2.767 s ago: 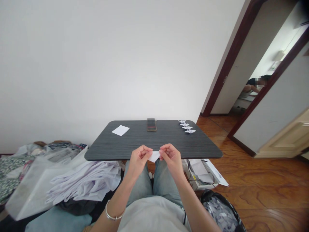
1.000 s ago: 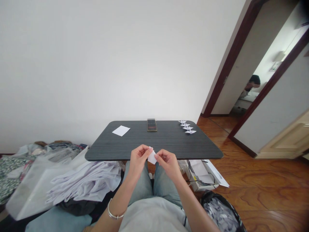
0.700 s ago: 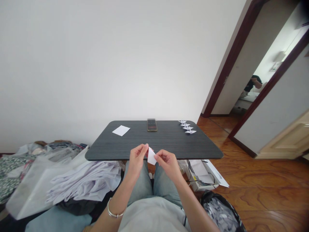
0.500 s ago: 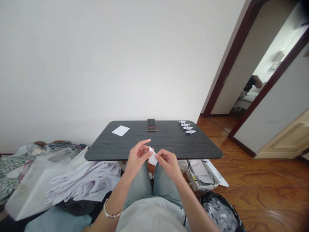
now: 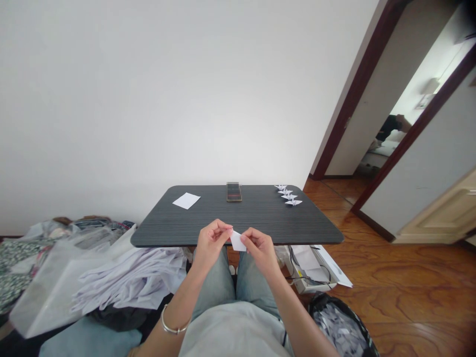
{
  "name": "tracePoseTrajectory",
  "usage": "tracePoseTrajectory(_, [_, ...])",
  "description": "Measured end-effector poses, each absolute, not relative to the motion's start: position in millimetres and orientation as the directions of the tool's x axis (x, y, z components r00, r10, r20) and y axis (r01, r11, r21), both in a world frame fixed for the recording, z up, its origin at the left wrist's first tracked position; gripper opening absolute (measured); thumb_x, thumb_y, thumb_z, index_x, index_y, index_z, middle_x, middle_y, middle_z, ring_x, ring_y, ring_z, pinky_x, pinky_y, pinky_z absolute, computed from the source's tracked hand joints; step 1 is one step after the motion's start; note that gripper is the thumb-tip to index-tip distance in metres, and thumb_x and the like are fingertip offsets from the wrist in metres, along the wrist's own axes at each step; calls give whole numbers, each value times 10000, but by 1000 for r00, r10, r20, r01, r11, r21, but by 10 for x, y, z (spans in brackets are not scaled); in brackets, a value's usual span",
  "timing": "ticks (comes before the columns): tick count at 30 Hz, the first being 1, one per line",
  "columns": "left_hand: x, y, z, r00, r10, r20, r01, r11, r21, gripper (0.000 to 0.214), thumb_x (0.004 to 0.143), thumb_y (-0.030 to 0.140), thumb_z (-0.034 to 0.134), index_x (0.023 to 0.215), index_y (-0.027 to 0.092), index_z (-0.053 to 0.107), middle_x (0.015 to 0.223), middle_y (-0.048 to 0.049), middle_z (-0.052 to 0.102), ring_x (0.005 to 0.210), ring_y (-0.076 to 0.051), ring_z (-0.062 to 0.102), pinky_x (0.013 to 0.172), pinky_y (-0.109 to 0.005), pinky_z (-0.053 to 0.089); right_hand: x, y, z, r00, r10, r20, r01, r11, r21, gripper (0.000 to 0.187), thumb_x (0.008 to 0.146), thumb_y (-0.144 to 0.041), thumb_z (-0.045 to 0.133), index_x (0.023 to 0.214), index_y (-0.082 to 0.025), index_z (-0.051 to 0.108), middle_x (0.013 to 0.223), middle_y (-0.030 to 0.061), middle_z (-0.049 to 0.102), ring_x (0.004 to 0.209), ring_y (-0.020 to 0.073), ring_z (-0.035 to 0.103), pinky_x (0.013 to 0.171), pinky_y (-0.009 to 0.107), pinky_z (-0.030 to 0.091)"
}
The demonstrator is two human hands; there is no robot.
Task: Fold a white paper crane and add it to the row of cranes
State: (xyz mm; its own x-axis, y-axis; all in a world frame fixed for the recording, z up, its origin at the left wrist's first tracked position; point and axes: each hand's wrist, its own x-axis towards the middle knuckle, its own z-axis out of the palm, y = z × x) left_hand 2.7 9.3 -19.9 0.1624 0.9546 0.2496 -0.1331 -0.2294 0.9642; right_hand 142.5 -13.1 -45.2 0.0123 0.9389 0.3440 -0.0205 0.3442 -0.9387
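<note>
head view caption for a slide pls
Left hand and right hand pinch a small folded white paper near a dark table

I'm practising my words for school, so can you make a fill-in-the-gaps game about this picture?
The left hand and right hand pinch a small paper piece coloured ____.
____ folded paper birds sit at the far right of the table.
A silver bracelet circles the ____ wrist.
Missing words: white; four; left.
</note>
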Motion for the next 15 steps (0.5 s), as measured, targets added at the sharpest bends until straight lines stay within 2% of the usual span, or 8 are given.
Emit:
tracePoseTrajectory(6, [55,99,-246,79,945,316,-151,-302,941,174,767,313,578,829,151,584,554,24,583,540,-108,529,572,-225,425,1431,-131,-424,19,944,331,39,330,-943,244,773,-350,544,617,-162,536,530,-34,444,470,84,370,447,211,284])
tracePoseTrajectory(9, [55,100,-256,157,933,324,-150,-302,942,256,797,352,535,933,143,596,672,-16,620,610,-124,554,609,-240,439,1441,-120,-427,26,953,301,52,299,-953,247,756,-366,560,619,-161,538,504,-39,449,450,80,371,430,205,277])
tracePoseTrajectory(12, [59,111,-276,229,923,309,-81,-298,951,209,731,312,631,846,139,612,741,-35,623,660,-130,560,622,-232,440,1440,-112,-431,37,967,252,20,251,-968,244,733,-373,581,620,-164,526,467,-54,428,412,70,341,402,200,241])
tracePoseTrajectory(15, [63,126,-297,179,935,306,-33,-305,952,161,695,279,667,752,146,595,696,-15,601,631,-122,551,593,-218,431,1438,-109,-437,52,969,241,-15,242,-970,234,723,-370,589,625,-166,531,479,-52,440,412,70,337,403,203,243])
